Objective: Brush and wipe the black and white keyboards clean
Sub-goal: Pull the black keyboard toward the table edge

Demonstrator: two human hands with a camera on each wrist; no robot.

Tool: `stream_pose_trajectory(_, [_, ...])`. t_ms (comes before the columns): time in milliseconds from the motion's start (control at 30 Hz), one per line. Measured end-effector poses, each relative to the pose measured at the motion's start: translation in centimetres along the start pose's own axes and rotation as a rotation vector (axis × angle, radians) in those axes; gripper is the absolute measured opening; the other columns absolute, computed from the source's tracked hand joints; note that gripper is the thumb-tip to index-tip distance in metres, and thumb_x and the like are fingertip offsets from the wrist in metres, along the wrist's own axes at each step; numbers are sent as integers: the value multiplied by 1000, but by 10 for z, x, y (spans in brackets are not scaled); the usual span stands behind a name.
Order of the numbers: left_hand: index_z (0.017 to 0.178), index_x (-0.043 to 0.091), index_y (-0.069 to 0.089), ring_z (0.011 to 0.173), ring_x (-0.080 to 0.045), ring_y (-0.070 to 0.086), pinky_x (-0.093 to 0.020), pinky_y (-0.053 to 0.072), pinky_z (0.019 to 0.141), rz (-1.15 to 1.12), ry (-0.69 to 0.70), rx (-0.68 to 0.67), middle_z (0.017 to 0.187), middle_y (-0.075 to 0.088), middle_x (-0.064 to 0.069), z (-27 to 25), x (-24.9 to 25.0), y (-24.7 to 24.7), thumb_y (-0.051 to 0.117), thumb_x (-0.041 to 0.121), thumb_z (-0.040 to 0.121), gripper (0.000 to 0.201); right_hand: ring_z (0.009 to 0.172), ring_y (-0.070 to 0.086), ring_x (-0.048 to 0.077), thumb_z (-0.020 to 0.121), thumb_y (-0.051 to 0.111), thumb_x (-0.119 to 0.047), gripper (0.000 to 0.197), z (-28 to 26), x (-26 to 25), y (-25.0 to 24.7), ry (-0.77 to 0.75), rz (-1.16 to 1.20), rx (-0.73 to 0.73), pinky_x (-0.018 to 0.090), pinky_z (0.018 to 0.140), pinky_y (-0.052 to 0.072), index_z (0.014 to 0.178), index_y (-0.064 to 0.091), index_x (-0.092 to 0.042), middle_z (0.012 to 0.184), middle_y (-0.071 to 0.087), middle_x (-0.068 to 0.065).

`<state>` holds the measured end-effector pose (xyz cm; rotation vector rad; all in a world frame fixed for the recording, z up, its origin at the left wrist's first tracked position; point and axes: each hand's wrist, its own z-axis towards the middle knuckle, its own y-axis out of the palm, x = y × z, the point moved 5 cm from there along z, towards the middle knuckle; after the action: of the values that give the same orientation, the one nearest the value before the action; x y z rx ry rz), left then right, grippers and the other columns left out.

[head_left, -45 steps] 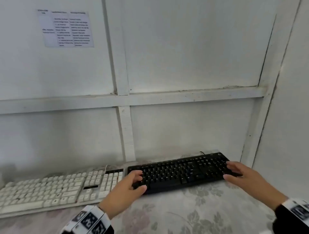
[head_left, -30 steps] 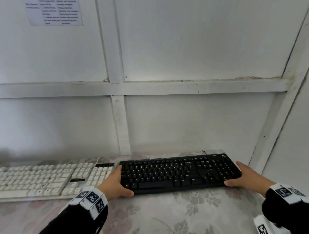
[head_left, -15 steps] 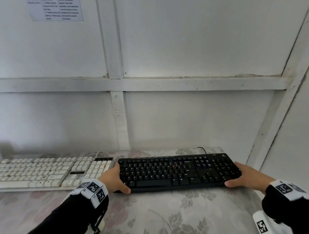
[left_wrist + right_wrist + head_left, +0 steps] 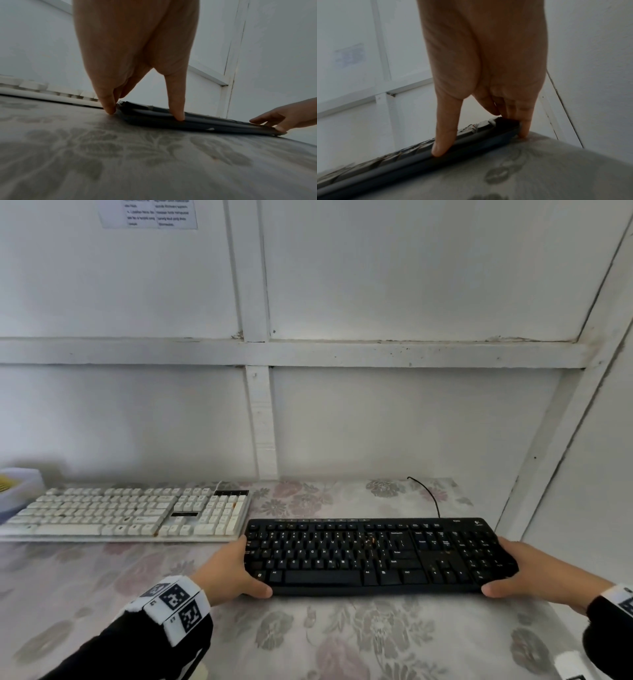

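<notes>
The black keyboard (image 4: 376, 556) lies flat on the floral tablecloth, nearer to me than the white keyboard (image 4: 130, 515), which sits at the back left. My left hand (image 4: 239, 571) grips its left end, thumb on the front edge and fingers along the side. At the right end my right hand (image 4: 513, 573) holds it the same way. The left wrist view shows the thumb (image 4: 178, 116) on the dark front edge (image 4: 205, 124). From the right wrist, the thumb (image 4: 440, 150) presses the front edge (image 4: 471, 155) and fingertips (image 4: 523, 132) wrap the corner.
The keyboard's black cable (image 4: 432, 498) runs back toward the white panelled wall. A side wall (image 4: 582, 474) stands close on the right. A pale container (image 4: 17, 487) with something yellow sits at the far left. Bare tablecloth (image 4: 342, 638) lies in front.
Both hands closed on the black keyboard's ends and drew it toward me, away from the wall and out of line with the white keyboard. The view tilted down.
</notes>
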<state>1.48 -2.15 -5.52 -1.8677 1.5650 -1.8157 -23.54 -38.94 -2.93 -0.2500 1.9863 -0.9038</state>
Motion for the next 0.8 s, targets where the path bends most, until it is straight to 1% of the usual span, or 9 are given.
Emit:
stream_pose_trajectory(133, [113,26,51,94,0,56,-11,41,72,-33,55,3,105,62,9,-25,-4,7,84,15,59,64,103,60,6,19,84,-65,116,-21,5,7,-17,-14,-10,21,85,46,123,50,-28,114,62,-9])
stream_pose_trajectory(233, [114,27,52,98,-5,58,-23,49,85,-48,73,20,108,63,8,-40,-13,8,84,31,42,78,106,59,7,25,87,-60,118,-35,9,14,19,-31,-19,27,94,46,131,47,-27,117,60,-9])
stream_pose_trajectory(333, [117,27,51,99,-6,60,-24,50,87,-82,87,16,109,63,7,-56,-23,5,81,34,38,84,105,56,6,24,87,-61,124,-47,4,24,21,-46,-15,18,84,43,134,45,-24,121,58,-9])
stream_pose_trajectory(433, [118,28,50,95,-1,61,-10,45,72,-95,95,2,106,65,7,-70,-34,-2,84,16,53,74,95,54,7,36,87,-44,100,-55,-5,36,24,-24,-7,11,72,37,125,50,-19,113,57,-7])
stream_pose_trajectory(500, [118,30,49,95,0,60,-8,43,70,-109,91,4,106,65,8,-76,-44,-10,84,11,58,72,91,58,6,46,89,-36,84,-60,-16,46,30,-16,-10,16,77,45,120,53,-19,105,61,-9])
stream_pose_trajectory(533, [118,29,49,95,-1,60,-9,44,70,-115,89,7,106,65,8,-80,-50,-15,84,10,57,73,94,60,9,48,90,-36,89,-61,-19,51,37,-44,-7,22,81,48,126,51,-17,107,62,-7])
stream_pose_trajectory(633, [119,28,49,95,-3,62,-13,46,73,-133,67,4,106,66,7,-87,-70,-29,83,10,54,76,105,58,9,17,81,-69,130,-61,-29,67,25,-93,11,26,92,45,133,45,-23,118,60,-7])
stream_pose_trajectory(700, [119,29,50,96,-4,63,-16,48,76,-133,56,1,106,67,7,-91,-84,-40,84,13,50,79,107,56,8,10,74,-76,135,-63,-45,80,2,-101,0,26,93,44,131,45,-25,120,57,-8])
stream_pose_trajectory(800, [117,30,51,98,-6,62,-23,49,85,-122,52,5,107,66,9,-93,-101,-58,84,20,43,82,111,51,12,40,88,-54,116,-67,-71,101,20,-125,-23,22,86,40,138,37,-19,126,52,-4])
